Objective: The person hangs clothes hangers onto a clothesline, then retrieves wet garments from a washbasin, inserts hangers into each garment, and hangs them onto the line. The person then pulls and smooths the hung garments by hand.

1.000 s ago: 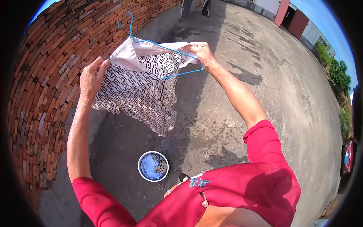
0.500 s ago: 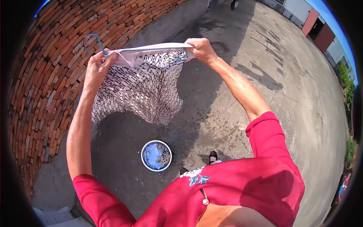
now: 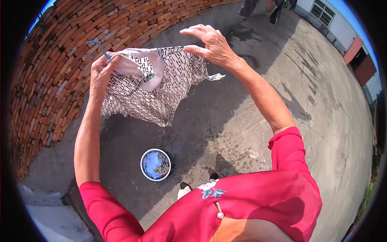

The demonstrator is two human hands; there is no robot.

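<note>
My left hand [image 3: 103,72] is closed around the neck of a blue clothes hanger [image 3: 98,45] and the pale collar of a shirt. The shirt [image 3: 139,105], white with a black pattern, hangs spread out over the ground, its hem crumpled. Most of the hanger lies inside it, out of sight. At the shirt's far shoulder, my right hand [image 3: 210,45] has its fingers stretched apart. Its thumb is at the fabric edge; whether it touches is hard to see.
On the concrete below stands a white-rimmed basin [image 3: 142,166] with a blue cloth [image 3: 152,163] and a dark-spotted cloth [image 3: 163,167]. A brick wall [image 3: 52,88] curves along the left. Dark clothes [image 3: 277,11] hang at the top. Something white [image 3: 56,220] lies lower left.
My right hand has let go of the shirt's edge and opened. The shirt now covers the hanger's right arm, which showed before. The view has shifted, bringing the hanging dark clothes further in.
</note>
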